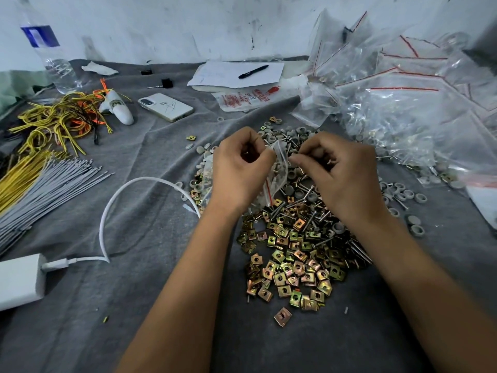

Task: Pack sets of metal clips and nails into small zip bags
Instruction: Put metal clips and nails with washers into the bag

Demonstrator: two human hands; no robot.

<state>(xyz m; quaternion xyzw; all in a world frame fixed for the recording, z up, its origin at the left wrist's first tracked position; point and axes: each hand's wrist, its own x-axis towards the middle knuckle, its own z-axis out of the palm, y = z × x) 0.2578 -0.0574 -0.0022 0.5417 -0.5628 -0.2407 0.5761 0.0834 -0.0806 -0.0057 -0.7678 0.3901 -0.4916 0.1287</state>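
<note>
Bag point(277, 170), small and clear with a red zip line, hangs between both hands above the pile. Left hand point(239, 170) and right hand point(338, 170) are curled, fingertips pinching its top edges. Likely opening or sealing it; I cannot tell which. Clips point(290, 265) and nails point(357, 251) lie just below on the cloth point(134, 305).

A small zip bag point(277, 168) pinched between the left hand point(238, 168) and right hand point(336, 170) is largely hidden by fingers; its contents cannot be told. The power adapter point(20, 281) and water bottle point(51, 52) are cut off by the frame's edges.
</note>
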